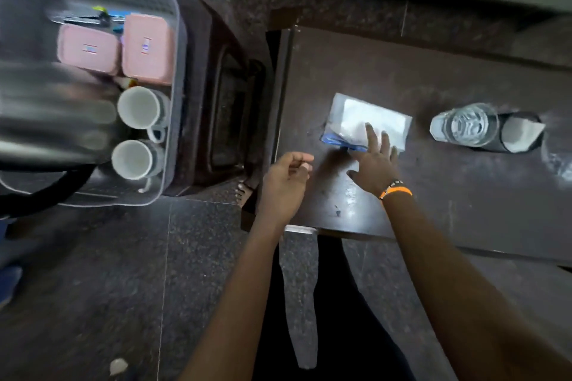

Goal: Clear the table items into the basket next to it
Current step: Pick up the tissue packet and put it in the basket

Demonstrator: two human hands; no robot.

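A flat clear packet with white contents and a blue edge [371,116] lies on the dark table [448,195]. My right hand [373,164] reaches onto its near edge, fingers spread and touching it. My left hand [286,182] hovers over the table's left corner, fingers loosely curled and holding nothing. A clear drinking glass [465,125] lies on its side to the right, against a black holder with white paper [520,133]. The grey basket [173,40] stands to the left on a dark stool.
Inside the basket are two pink lidded boxes [145,49], two white mugs [140,107] and a blurred steel vessel [46,114]. Another glass object [560,164] sits at the table's right edge. A gap of floor separates table and basket. My bare foot [244,192] is below.
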